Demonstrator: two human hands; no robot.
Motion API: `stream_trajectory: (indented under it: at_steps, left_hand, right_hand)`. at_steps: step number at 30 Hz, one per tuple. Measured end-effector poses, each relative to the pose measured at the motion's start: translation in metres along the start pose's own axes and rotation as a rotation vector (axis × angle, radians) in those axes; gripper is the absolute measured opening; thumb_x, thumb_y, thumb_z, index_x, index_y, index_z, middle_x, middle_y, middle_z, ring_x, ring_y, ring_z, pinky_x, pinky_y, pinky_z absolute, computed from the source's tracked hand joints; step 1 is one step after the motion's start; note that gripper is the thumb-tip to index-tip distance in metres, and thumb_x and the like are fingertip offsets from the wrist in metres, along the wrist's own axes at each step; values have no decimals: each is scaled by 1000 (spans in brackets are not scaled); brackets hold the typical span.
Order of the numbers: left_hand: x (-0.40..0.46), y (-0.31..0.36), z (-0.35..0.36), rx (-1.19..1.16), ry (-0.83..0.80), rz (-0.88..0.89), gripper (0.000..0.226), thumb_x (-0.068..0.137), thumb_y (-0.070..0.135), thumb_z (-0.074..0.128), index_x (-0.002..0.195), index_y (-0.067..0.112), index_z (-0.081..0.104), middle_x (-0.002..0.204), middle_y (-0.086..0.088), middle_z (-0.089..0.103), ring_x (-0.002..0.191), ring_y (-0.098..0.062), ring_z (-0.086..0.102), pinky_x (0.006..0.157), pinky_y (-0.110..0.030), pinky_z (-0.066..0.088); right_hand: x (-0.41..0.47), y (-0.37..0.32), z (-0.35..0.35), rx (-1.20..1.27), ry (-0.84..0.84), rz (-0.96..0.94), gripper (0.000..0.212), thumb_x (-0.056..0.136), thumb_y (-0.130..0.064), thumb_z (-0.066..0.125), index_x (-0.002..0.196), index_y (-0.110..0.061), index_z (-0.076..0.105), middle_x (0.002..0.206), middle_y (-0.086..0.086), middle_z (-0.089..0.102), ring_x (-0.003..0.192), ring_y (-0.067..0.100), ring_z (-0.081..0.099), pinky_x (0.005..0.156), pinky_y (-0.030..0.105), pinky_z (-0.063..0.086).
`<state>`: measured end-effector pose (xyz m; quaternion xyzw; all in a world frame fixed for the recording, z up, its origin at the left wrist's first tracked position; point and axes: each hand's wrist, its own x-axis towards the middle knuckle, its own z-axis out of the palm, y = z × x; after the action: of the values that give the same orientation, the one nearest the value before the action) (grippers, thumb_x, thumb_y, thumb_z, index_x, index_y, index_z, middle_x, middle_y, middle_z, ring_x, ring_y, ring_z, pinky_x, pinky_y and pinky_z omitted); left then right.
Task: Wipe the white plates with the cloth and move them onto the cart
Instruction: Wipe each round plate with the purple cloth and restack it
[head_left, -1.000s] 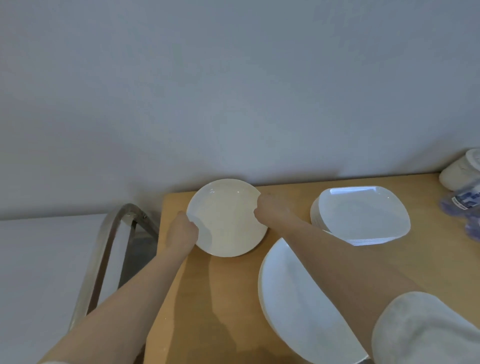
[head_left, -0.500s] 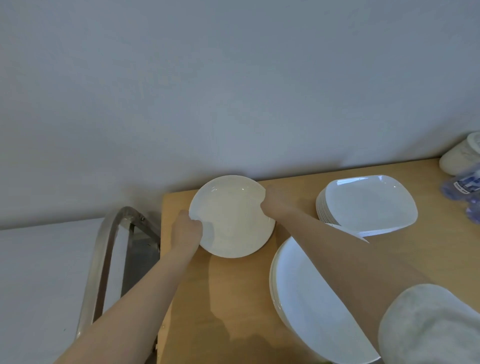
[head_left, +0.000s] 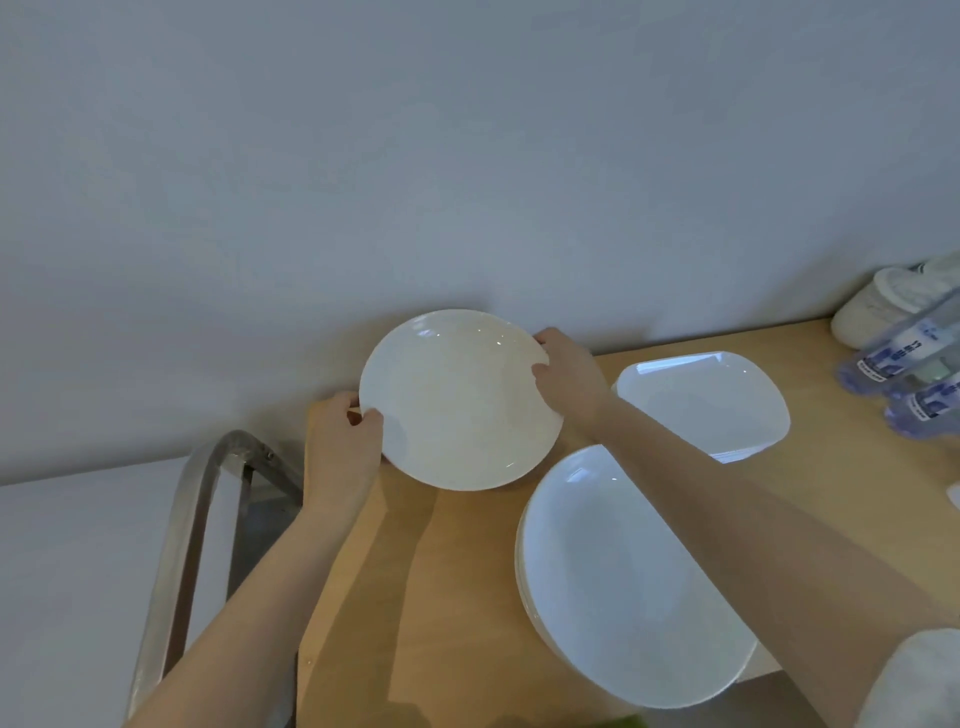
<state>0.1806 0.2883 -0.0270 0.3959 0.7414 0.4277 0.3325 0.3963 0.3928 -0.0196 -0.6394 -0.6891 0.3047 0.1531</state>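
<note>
Both hands on one round white plate (head_left: 460, 400), held tilted above the far left corner of the wooden surface (head_left: 441, 597); left hand (head_left: 340, 447) curls round the near-left rim, thumb over the top edge; right hand (head_left: 566, 376) pinches the far-right rim, fingers behind, thumb on the face; step in hand reads as the carry, plate lifted clear and due to go left toward the cart (head_left: 208, 519), whose metal frame stands just beside the surface's left edge (only the rail and a strip of shelf show, so where the plate would land cannot be told); no cloth visible in either hand, so whether this plate has been wiped cannot be told; next move calls for a level swing leftward over the rail, keeping both rim grips firm since the glazed edge looks slick, then a lowering onto the cart shelf; a stack of round plates (head_left: 623, 587) sits near the front edge under the right forearm, a stack of squarish plates (head_left: 701, 405) further back; bottles (head_left: 904, 374) at the far right; against the frame a second back, the plate sits higher and more tipped toward the camera, and its shadow on the surface has separated from it.
</note>
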Motion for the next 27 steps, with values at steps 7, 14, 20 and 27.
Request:
stream_trajectory:
  at_steps: [7,14,20,27]
  left_hand:
    - [-39,53,10,-94,-133,44,19,95,13,45,112,21,51,92,8,59,75,-10,63,43,-19,51]
    - [-80,64,36,186,-282,162,22,96,12,34,92,20,54,64,-6,62,38,-12,59,40,-19,44]
    - [-101,43,61,474,-296,215,16,98,19,32,94,16,47,73,-3,50,58,-24,50,54,-32,38]
    - [-122,28,77,632,-270,221,13,100,20,31,100,16,44,78,-1,51,72,-25,52,56,-34,34]
  right_hand:
    - [-51,12,-57,115,188,0,39,93,-6,40,129,-17,48,112,5,60,98,25,55,78,31,43]
    - [-108,56,-82,-1,206,24,37,93,-8,41,128,-15,50,97,9,64,87,29,58,70,34,42]
    - [-148,91,-79,-260,201,36,32,91,-12,41,123,-14,46,84,9,63,75,32,57,63,38,49]
    - [-168,117,-70,-419,163,55,30,91,-17,40,121,-19,43,71,-1,50,64,28,48,52,32,34]
